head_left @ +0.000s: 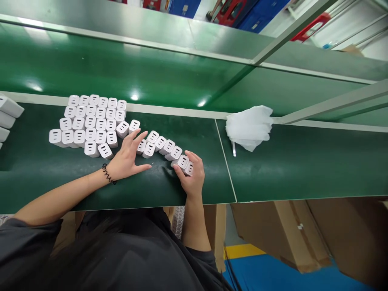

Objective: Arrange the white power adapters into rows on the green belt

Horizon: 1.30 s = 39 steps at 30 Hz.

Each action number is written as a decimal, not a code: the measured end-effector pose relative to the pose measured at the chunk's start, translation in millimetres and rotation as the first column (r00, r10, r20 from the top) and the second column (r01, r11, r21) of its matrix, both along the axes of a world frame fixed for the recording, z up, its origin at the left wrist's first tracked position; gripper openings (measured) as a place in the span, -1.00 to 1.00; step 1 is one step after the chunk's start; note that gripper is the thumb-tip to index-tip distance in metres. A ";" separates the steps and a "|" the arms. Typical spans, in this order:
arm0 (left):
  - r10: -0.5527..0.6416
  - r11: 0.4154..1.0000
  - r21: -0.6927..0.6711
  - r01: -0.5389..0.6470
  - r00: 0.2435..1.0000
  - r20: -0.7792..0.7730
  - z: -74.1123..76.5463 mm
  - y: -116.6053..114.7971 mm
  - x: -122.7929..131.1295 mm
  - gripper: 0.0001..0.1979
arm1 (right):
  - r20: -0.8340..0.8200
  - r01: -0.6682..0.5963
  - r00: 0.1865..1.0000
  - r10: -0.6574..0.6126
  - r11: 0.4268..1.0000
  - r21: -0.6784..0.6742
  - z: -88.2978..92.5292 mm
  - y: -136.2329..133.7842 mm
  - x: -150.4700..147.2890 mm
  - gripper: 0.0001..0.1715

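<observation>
White chargers [90, 122] with dark port slots on their upper ends stand upright in packed rows on the green bench. A looser, curved line of chargers [167, 147] runs from them to the right. Over the gap between the rows and this line is my left hand [127, 157], its thumb and fingers spread, with some chargers partly hidden behind its fingertips. My right hand [194, 176] curls round the right end of the line, thumb and fingers on either side of the last two chargers [182, 161]. Part of the outermost one is covered by my fingers.
Crumpled white plastic sheets [249, 126] lie to the right, past a seam in the bench [303, 161]. More white blocks [9, 109] sit at the left edge. A metal frame [327, 103] rises at the right. Cardboard boxes [285, 234] stand below the front edge.
</observation>
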State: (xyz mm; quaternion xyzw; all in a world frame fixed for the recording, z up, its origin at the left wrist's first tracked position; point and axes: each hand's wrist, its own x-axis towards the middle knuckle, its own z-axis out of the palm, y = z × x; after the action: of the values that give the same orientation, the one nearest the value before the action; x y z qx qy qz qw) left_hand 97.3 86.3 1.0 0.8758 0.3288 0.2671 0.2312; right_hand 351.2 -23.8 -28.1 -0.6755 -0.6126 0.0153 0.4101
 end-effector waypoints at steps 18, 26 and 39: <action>0.137 0.984 0.137 -0.113 0.974 -0.180 2.9 16.3 19.2 -0.35 | 0.203 -0.119 0.971 0.130 0.991 -0.068 43.9 23.7 -11.2 -0.40; 0.140 0.964 0.237 -0.124 0.989 -0.049 -7.0 21.8 15.6 -0.43 | 0.406 -0.202 0.830 0.383 0.884 -0.422 56.3 86.0 -51.5 -0.43; 0.018 0.999 0.044 -0.011 0.985 -0.172 -7.5 33.5 59.9 -0.33 | 0.352 -0.373 0.791 0.501 0.850 -0.372 41.4 80.7 -4.3 -0.49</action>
State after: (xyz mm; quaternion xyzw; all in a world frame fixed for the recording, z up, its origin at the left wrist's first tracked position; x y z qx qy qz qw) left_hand 157.1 119.8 -6.5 0.8981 0.3480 0.1988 0.1810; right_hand 346.9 56.8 13.3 -0.5509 -0.8203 0.0465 0.1463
